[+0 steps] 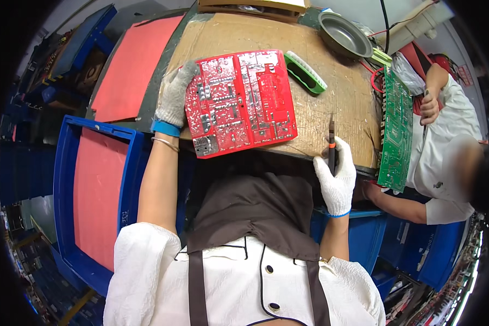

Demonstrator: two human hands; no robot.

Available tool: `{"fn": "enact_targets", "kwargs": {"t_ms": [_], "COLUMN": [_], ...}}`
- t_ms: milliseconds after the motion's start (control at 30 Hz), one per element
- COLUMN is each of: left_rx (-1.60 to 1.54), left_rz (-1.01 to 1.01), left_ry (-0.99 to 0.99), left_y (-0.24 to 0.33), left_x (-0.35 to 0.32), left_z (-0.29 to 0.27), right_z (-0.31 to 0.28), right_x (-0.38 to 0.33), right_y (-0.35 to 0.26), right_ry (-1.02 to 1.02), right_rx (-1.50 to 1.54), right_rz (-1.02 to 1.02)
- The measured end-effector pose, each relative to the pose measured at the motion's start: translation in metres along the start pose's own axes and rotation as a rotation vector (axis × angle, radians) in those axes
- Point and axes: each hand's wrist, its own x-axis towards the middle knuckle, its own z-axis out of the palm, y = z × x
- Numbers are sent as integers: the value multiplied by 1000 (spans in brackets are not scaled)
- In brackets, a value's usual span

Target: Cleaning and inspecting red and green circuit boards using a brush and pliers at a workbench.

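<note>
My left hand (176, 95), in a grey-white knitted glove, is closed on the left edge of a red circuit board (263, 98). The board is tilted over the near edge of the worktable, its side with shiny solder spots showing. In a white glove, my right hand (336, 176) grips a slim, dark pointed tool (332, 142) with an orange band, its tip up and away from me. This tool is to the right of the board and apart from it; its exact kind cannot be made out. Just beyond the board's upper right corner lies a green brush (308, 73) with pale bristles.
Cardboard (315, 117) covers the worktable, and a grey metal bowl (345, 36) stands at the far right. To my left is a blue tray (60, 179) lined with pink sheet. On the right, a co-worker (445, 130) sits by a green circuit board (396, 130).
</note>
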Motion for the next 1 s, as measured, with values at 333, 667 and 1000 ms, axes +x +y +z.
{"fn": "enact_targets", "kwargs": {"t_ms": [333, 667, 1000], "left_rx": [39, 20, 34], "left_rz": [38, 56, 74], "left_ry": [-11, 23, 0], "left_y": [3, -8, -4], "left_x": [-3, 4, 2], "left_z": [0, -6, -2], "right_z": [16, 13, 34], "right_x": [5, -13, 30], "right_y": [-25, -37, -69], "right_ry": [-66, -187, -231], "right_rx": [-149, -231, -757], "right_rz": [-202, -123, -708]}}
